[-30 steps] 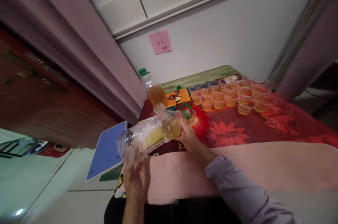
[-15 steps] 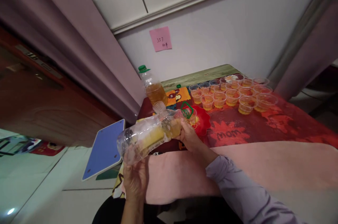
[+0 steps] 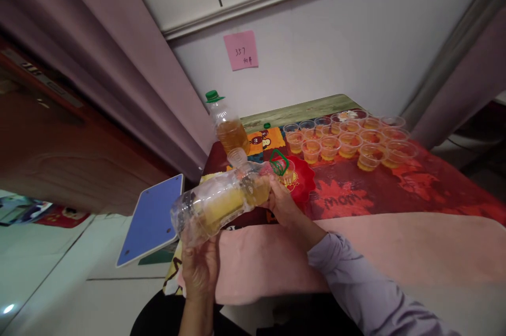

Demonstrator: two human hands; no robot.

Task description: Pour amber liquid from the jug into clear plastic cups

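A large clear plastic bottle point(image 3: 221, 201) with yellow liquid lies tilted in the air, its base at the left and its neck at the right. Under the base end, my left hand point(image 3: 200, 267) supports it from below. My right hand point(image 3: 282, 201) is closed round the neck end. Close to the neck is a green handle ring point(image 3: 279, 162), above a red scalloped plate point(image 3: 304, 180) that holds a clear cup. Behind the bottle sits another clear cup point(image 3: 237, 157). Fingers on the far side of the bottle are partly hidden.
A green-capped bottle of amber liquid point(image 3: 232, 133) stands at the back left. Rows of clear cups point(image 3: 350, 143) with yellow liquid fill the back right. A blue board point(image 3: 152, 217) is left of the table, and a small green cap point(image 3: 267, 125) lies near the wall.
The view has shifted slightly. The bottle's base end and my left hand appear a little further left; both hands keep their hold.
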